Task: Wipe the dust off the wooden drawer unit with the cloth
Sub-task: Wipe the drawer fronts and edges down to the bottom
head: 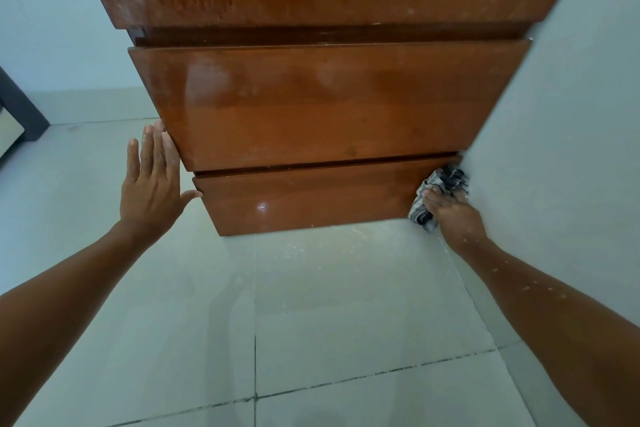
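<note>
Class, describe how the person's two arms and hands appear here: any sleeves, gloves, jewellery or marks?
Both forearms are bare, with no sleeves in view. The left hand and right hand wear no gloves, rings or watch. Pale dusty specks dot the right hand and forearm.

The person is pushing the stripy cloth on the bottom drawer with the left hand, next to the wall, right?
Not quite. The head view shows the right hand pressing the cloth on the bottom drawer next to the wall. The left hand lies flat and open against the unit's other side.
</note>
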